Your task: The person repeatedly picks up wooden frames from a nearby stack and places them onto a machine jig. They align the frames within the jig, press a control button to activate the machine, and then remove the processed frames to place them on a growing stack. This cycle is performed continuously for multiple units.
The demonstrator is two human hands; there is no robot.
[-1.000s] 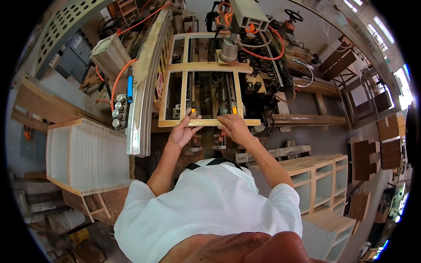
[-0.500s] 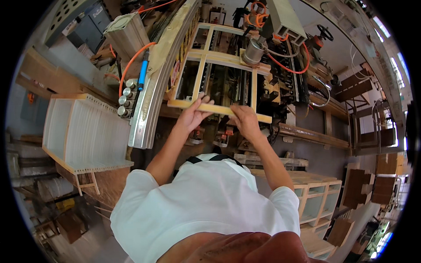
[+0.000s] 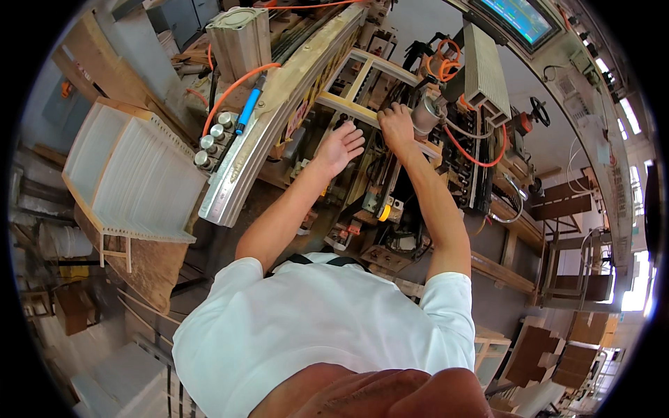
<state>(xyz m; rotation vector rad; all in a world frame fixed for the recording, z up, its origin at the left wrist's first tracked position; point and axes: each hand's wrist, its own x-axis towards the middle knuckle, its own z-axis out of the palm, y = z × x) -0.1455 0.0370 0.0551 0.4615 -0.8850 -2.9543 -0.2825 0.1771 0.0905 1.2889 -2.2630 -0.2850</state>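
A pale wooden frame [image 3: 359, 82] with a central stile lies on the machine in front of me. Its near rail [image 3: 346, 108] runs slantwise just beyond my hands. My right hand [image 3: 397, 129] has its fingers curled down at the right end of that rail, beside a metal cylinder [image 3: 426, 115]; the fingertips are partly hidden. Short of the rail, my left hand [image 3: 340, 149] is held palm up with fingers apart and nothing in it.
A metal beam [image 3: 240, 167] with round knobs [image 3: 209, 143] and a blue tube-shaped piece [image 3: 249, 108] runs along the left. Orange hoses [image 3: 446, 66] loop near an upright block [image 3: 486, 76]. White panels [image 3: 139, 174] stand stacked at left. A lit screen [image 3: 519, 21] hangs at upper right.
Both hands have moved away from me and left the near wooden bar they held together. The frame's near part no longer reaches toward my body. My left hand has opened; the view has shifted.
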